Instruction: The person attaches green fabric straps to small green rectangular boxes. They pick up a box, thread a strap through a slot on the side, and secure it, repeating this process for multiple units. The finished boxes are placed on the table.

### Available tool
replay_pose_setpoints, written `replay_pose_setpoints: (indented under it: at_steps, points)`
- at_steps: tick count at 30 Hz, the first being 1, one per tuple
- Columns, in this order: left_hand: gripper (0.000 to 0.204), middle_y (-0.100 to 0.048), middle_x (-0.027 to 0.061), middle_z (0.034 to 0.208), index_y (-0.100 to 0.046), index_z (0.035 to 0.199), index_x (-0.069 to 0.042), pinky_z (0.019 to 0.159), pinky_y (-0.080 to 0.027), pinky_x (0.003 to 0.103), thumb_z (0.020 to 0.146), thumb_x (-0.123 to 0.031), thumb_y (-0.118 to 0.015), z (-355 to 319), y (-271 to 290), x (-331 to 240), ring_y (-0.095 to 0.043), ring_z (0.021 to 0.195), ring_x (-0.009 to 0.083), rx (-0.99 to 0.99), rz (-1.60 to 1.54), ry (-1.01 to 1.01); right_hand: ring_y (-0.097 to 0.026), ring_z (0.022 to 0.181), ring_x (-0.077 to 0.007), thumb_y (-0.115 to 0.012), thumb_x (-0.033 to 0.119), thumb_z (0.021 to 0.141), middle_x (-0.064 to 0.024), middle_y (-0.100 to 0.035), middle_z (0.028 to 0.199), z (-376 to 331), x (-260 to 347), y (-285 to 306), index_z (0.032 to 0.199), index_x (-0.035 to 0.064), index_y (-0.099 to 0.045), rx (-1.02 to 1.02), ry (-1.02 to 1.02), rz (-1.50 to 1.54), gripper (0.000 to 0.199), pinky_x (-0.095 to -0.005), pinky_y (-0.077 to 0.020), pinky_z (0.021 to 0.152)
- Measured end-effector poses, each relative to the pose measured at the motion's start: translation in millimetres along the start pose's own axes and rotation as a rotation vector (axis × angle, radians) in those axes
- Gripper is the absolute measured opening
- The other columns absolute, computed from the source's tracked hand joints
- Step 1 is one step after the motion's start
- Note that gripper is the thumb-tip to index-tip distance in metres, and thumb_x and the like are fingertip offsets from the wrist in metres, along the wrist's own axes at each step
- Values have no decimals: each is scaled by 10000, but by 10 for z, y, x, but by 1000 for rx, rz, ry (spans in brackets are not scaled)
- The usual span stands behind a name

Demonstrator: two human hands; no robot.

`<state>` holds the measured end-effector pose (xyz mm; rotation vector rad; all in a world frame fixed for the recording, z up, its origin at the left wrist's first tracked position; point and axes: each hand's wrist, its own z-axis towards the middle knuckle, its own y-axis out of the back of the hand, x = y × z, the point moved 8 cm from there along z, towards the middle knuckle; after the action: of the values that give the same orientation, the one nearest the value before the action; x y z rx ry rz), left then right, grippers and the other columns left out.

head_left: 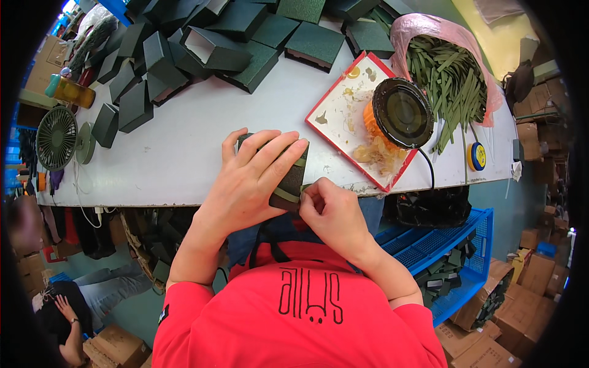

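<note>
My left hand (248,175) spreads over a small dark green box (290,179) at the front edge of the table, thumb and fingers gripping it from the left. An olive-green ribbon (286,195) runs across the box, and another stretch of it shows near my fingertips. At the box's lower right edge my right hand (334,211) is closed in a pinch, thumb against curled fingers, on the ribbon at that edge. Most of the box lies hidden under my left hand, and the pinched part of the ribbon is largely covered.
Right of my hands, a red-rimmed white tray (331,116) carries a black-topped orange pot (403,113) and amber residue. Behind it, a pink bag (423,26) holds olive ribbons (445,80). Green boxes (242,61) pile up at the back; a fan (57,138) stands left, a blue crate (472,276) below right.
</note>
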<state>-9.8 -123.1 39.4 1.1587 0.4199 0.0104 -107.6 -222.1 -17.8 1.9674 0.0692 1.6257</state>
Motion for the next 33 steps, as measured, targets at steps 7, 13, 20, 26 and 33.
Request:
replay_pose_setpoints:
  at_steps: [7,13,20,26,33]
  points:
    - [894,-548,79,1403,-532,1409,-86,1092,-329,544,619,-314,-882,-28,65,108,-508,1281,278,-49,-42,21,-606,586,-104,-657,-27,879,-54,-625,685,-131,89,240,929,-12,-596,-81,80,138,80,-251,-486,552]
    - [1008,-552,132,1405,-523,1416,-38,1079,-375,492,539,-312,-936,-44,187,166,-512,1277,347,-97,-66,23,-547,568,-111,-575,-39,906,-49,-612,713,-482,-51,617,853,10,-528,32,203,631,87,-280,-417,501]
    - [918,-565,119,1376,-531,1391,-37,1049,-384,490,595,-301,-905,80,225,-75,-548,1225,327,-179,-326,-67,-683,888,-159,-689,58,940,-89,-675,1169,-713,-199,-28,1392,38,-529,615,-163,477,480,-267,-548,803]
    - [909,-574,131,1376,-539,1385,-37,1060,-377,508,616,-360,-900,125,80,-378,-554,1225,325,-85,-358,-185,-638,724,-131,-586,164,1044,-112,-673,1260,-681,-326,16,1484,37,-480,297,-307,1264,470,-249,-510,643]
    - [1065,-531,195,1422,-486,1431,8,1078,-390,518,577,-438,-941,-37,-12,-208,-499,1276,421,43,-281,-136,-584,702,-63,-530,204,1082,-90,-721,1111,-697,-891,730,1390,19,-558,-450,-308,1552,360,-213,-490,624]
